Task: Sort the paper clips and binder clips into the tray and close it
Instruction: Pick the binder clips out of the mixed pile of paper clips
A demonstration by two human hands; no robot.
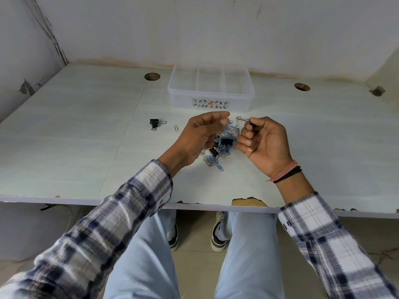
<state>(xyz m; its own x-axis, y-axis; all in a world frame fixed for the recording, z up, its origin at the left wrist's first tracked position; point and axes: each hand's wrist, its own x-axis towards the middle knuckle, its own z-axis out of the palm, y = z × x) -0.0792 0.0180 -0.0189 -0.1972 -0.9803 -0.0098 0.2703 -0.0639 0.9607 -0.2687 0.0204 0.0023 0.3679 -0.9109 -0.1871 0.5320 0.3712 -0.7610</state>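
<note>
Black binder clip [250,124] pinched in right hand [264,143]; left hand [200,137] relaxed, empty; one tray [210,98].

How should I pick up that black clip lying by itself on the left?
Pinch the black metal binder clip across its black body, coming from above. It lies alone on the pale table, nothing crowding it, and its thin silver wire handles would likely swing in your grip.

My sleeves [121,216] are checked in navy, grey and white, my trousers [248,255] pale blue, and pink and black bands [285,172] ring my right wrist. On the pale grey-green table [64,137], the heap of clips [222,145] mixes blue, silver and black. The far clear tray [210,91] bears a leaf pattern with a red-orange spot.
</note>
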